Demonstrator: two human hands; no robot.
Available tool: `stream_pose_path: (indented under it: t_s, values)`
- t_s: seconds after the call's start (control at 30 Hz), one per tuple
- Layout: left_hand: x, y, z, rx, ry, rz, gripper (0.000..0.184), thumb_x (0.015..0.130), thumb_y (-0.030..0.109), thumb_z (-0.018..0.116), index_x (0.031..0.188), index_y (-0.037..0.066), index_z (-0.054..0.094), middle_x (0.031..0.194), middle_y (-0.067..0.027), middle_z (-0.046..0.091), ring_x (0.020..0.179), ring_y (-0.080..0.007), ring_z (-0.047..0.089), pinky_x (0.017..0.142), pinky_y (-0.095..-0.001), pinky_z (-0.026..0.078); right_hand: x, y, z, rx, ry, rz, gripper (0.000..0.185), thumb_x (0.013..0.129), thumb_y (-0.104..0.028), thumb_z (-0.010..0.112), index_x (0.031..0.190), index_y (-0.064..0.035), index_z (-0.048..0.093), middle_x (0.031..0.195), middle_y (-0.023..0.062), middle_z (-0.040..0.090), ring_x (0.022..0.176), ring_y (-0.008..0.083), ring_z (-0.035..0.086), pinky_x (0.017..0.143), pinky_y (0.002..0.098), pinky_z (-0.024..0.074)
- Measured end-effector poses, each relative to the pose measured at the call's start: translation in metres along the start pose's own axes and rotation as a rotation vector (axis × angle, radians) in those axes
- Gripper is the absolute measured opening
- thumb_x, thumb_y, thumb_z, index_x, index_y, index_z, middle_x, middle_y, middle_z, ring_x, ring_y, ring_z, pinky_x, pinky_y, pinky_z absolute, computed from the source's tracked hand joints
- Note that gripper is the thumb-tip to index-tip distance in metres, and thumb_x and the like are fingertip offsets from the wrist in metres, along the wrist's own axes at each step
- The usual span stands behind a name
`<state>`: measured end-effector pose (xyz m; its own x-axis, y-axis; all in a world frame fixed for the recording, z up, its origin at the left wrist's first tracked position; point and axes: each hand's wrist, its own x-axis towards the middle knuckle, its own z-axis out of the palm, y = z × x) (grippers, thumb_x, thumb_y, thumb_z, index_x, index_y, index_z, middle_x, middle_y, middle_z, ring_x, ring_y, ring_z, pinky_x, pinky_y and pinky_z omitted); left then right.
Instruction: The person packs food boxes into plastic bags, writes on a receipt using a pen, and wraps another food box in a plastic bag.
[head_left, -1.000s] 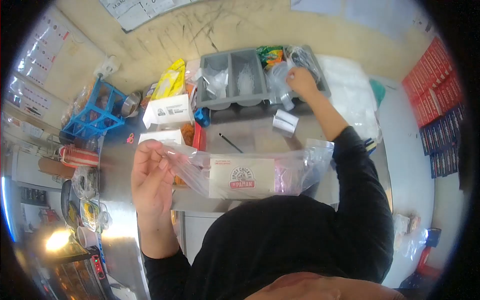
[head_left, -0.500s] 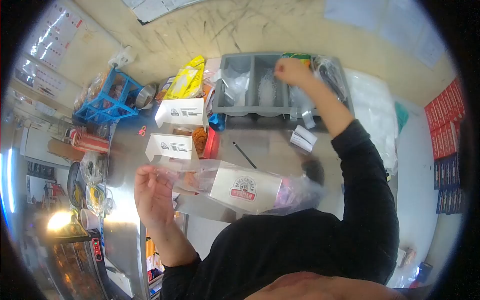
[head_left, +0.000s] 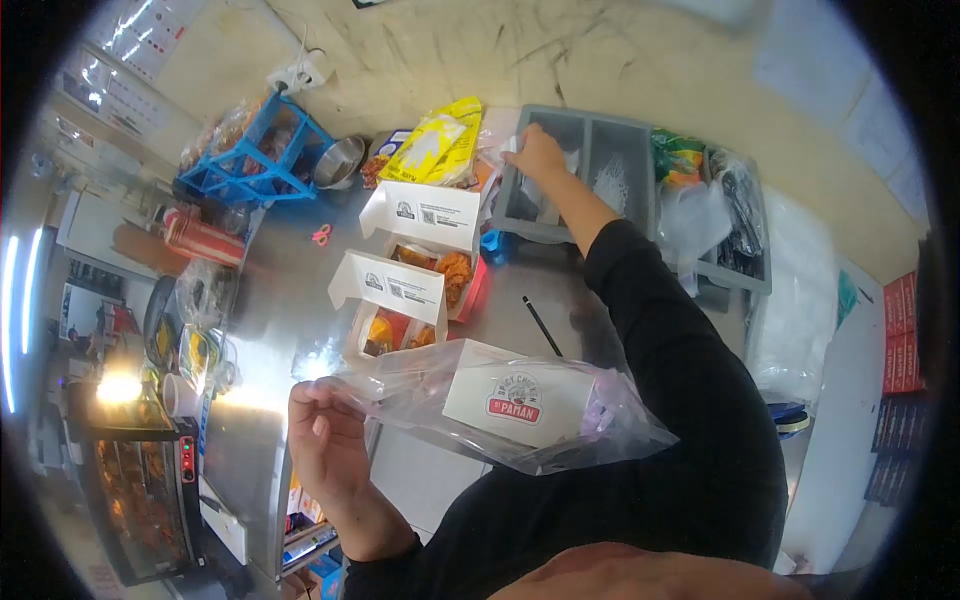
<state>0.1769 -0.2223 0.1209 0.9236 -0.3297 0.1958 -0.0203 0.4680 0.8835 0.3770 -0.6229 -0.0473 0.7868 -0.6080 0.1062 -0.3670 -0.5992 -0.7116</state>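
My left hand [head_left: 328, 440] pinches the edge of a clear plastic bag [head_left: 410, 400]. Inside the bag lies a white food box [head_left: 518, 394] with a "Spicy Chicken" logo, and something purple shows at its right end. My right hand [head_left: 540, 158] is over the left compartment of a grey divided tray [head_left: 622, 215], fingers bent together near something white; what they hold is unclear. Two open white boxes stand side by side: the back box [head_left: 425, 215] contains fried chicken [head_left: 454, 275], the front box [head_left: 390, 285] contains wrapped items and chicken.
A black pen [head_left: 542, 325] lies on the metal counter. Behind the boxes are a yellow glove packet [head_left: 435, 145], a metal bowl [head_left: 340, 163] and a blue rack [head_left: 255, 160]. Small red scissors [head_left: 321, 235] lie left. A lit food warmer [head_left: 140, 490] stands at lower left.
My right hand has moved from the tray's middle section to its left compartment. The view has shifted. My left hand keeps its hold on the bag with the box.
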Motion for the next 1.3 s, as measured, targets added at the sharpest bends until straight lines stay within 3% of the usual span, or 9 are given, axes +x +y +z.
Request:
stream_pose_path:
  t_s: [0.07,0.3,0.37,0.47,0.87,0.9,1.1,1.17,1.3]
  values:
    - [0.000,-0.002,-0.001,-0.024,0.012,0.000,0.030,0.079,0.020,0.057,0.100,0.002,0.044,0.095,-0.0092,0.051,0.088,-0.0168,0.052,0.079,-0.0291,0.042,0.004,0.002,0.000,-0.194,-0.056,-0.056,0.040,0.067,-0.031,0.066,0.097,-0.0059,0.062,0.085,0.0151,0.063,0.084,0.0326,0.060,0.076,0.0417,0.0457]
    - [0.002,-0.004,-0.001,-0.027,-0.029,0.025,0.029,0.080,0.019,0.056,0.101,0.002,0.044,0.096,-0.0107,0.051,0.090,-0.0185,0.052,0.079,-0.0311,0.043,0.031,0.044,0.014,-0.251,0.040,-0.181,0.022,0.076,-0.023,0.056,0.081,-0.0036,0.065,0.081,0.0145,0.064,0.076,0.0296,0.061,0.069,0.0373,0.0472]
    - [0.002,-0.005,-0.003,-0.029,-0.025,0.019,0.029,0.080,0.019,0.056,0.101,0.002,0.044,0.096,-0.0109,0.051,0.090,-0.0187,0.052,0.080,-0.0312,0.043,0.026,0.047,0.005,-0.017,-0.013,-0.187,0.020,0.075,-0.022,0.059,0.081,-0.0045,0.065,0.075,0.0111,0.064,0.069,0.0221,0.062,0.064,0.0325,0.0474]
    - [0.001,-0.007,-0.009,-0.038,-0.083,0.017,0.030,0.082,0.016,0.051,0.105,0.001,0.039,0.097,-0.0092,0.049,0.097,-0.0230,0.051,0.087,-0.0422,0.043,0.017,0.048,-0.008,0.114,-0.035,-0.125,0.020,0.070,-0.027,0.063,0.077,-0.0085,0.066,0.079,0.0122,0.064,0.076,0.0288,0.061,0.068,0.0381,0.0473]
    - [-0.003,-0.009,-0.012,-0.049,-0.096,0.042,0.031,0.083,0.019,0.051,0.106,0.001,0.040,0.099,-0.0086,0.050,0.099,-0.0221,0.050,0.086,-0.0409,0.041,0.010,0.021,-0.066,0.203,0.023,-0.260,0.016,0.067,-0.026,0.063,0.073,-0.0122,0.067,0.074,0.0087,0.064,0.072,0.0239,0.061,0.064,0.0339,0.0463]
    - [-0.003,-0.007,-0.009,-0.033,-0.061,0.026,0.030,0.082,0.020,0.053,0.103,0.002,0.042,0.098,-0.0090,0.050,0.095,-0.0199,0.050,0.083,-0.0354,0.041,0.007,0.011,-0.082,0.198,0.022,-0.261,0.016,0.067,-0.026,0.063,0.073,-0.0122,0.067,0.074,0.0087,0.064,0.072,0.0239,0.061,0.064,0.0339,0.0463]
    - [0.001,-0.005,-0.005,-0.041,-0.048,-0.003,0.029,0.080,0.022,0.055,0.100,0.003,0.046,0.097,-0.0087,0.050,0.089,-0.0169,0.050,0.081,-0.0273,0.039,0.012,-0.018,-0.147,-0.308,0.014,-0.470,0.017,0.069,-0.021,0.066,0.075,-0.0058,0.065,0.071,0.0061,0.062,0.067,0.0157,0.057,0.064,0.0305,0.0444]
    - [-0.006,-0.009,-0.006,-0.026,-0.048,-0.001,0.030,0.080,0.023,0.055,0.100,0.003,0.046,0.097,-0.0085,0.051,0.089,-0.0165,0.050,0.081,-0.0266,0.038,0.012,-0.016,-0.159,0.026,-0.097,-0.404,0.016,0.070,-0.020,0.067,0.075,-0.0053,0.065,0.069,0.0030,0.060,0.065,0.0129,0.055,0.061,0.0281,0.0433]
    - [-0.005,-0.005,-0.005,0.051,-0.041,-0.045,0.034,0.079,0.025,0.056,0.102,0.001,0.046,0.097,-0.0087,0.053,0.090,-0.0159,0.050,0.082,-0.0262,0.037,0.001,-0.024,-0.178,0.187,-0.216,-0.300,0.019,0.071,-0.024,0.067,0.074,-0.0053,0.065,0.067,0.0021,0.060,0.063,0.0134,0.056,0.059,0.0273,0.0430]
